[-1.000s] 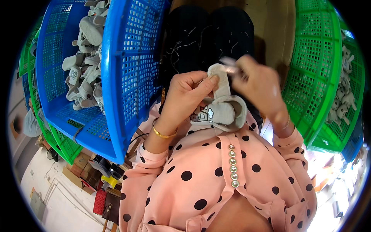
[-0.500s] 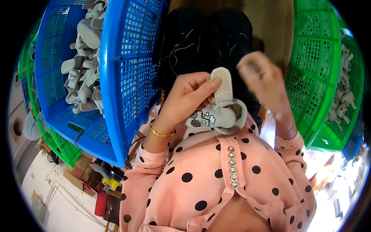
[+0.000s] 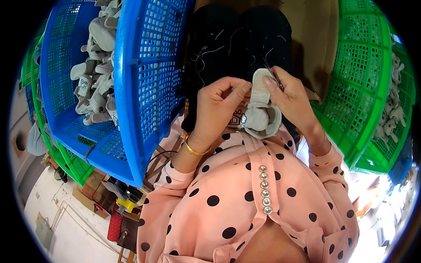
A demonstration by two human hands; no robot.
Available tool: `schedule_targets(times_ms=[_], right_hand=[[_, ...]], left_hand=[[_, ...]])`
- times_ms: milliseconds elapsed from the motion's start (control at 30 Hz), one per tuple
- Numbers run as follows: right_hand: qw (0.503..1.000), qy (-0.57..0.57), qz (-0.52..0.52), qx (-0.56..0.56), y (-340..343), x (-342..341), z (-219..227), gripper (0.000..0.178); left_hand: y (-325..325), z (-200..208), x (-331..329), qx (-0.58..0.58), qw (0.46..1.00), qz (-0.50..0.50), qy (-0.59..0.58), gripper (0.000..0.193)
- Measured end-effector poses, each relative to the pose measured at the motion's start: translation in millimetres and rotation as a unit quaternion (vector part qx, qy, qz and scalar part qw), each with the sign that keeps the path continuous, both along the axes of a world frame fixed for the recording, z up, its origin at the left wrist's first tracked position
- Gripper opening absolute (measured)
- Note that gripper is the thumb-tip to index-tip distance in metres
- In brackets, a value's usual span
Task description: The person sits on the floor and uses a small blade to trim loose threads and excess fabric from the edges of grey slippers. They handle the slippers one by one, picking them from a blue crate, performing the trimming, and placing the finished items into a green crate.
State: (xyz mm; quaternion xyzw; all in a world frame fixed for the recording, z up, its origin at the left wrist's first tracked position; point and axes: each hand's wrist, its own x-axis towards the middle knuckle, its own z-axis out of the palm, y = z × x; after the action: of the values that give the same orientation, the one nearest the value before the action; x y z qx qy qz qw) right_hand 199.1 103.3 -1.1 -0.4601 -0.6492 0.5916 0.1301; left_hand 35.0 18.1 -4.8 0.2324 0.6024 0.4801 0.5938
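Note:
A small pale grey fabric shoe upper (image 3: 258,117) with a printed picture on its side is held over my lap, its rounded strap sticking up. My left hand (image 3: 220,103) is closed at the strap's left edge and the upper's side; what its fingertips pinch there is partly hidden. My right hand (image 3: 293,97) presses its thumb on the strap from the right. In that same hand is a thin dark metal tool, seemingly thread snips (image 3: 275,79), its narrow tips pointing up beside the strap. Most of the tool is hidden by the fingers.
To the left, a blue plastic basket (image 3: 151,87) holds many similar grey shoe uppers (image 3: 98,81). A green basket (image 3: 357,87) stands on the right, with more grey pieces (image 3: 391,107) beyond it. Loose threads (image 3: 204,55) lie on my dark trousers.
My right hand has come in from the right and now grips the strap, the metal tool showing in it. My left thumb has slid off the strap to its left edge. The shoe upper has shifted slightly right.

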Motion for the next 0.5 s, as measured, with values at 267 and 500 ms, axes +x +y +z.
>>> schedule_targets(times_ms=[267,500], right_hand=[[0.999,-0.002,0.012,0.042,2.2,-2.2,-6.2,0.032],[0.985,-0.037,0.005,0.169,3.9,-1.0,-11.5,0.036]], left_hand=[[8.1,-3.0,1.9,0.006,0.992,0.064,-0.104,0.016],[6.7,-22.0,9.0,0.015,0.997,0.067,-0.026,0.014]])
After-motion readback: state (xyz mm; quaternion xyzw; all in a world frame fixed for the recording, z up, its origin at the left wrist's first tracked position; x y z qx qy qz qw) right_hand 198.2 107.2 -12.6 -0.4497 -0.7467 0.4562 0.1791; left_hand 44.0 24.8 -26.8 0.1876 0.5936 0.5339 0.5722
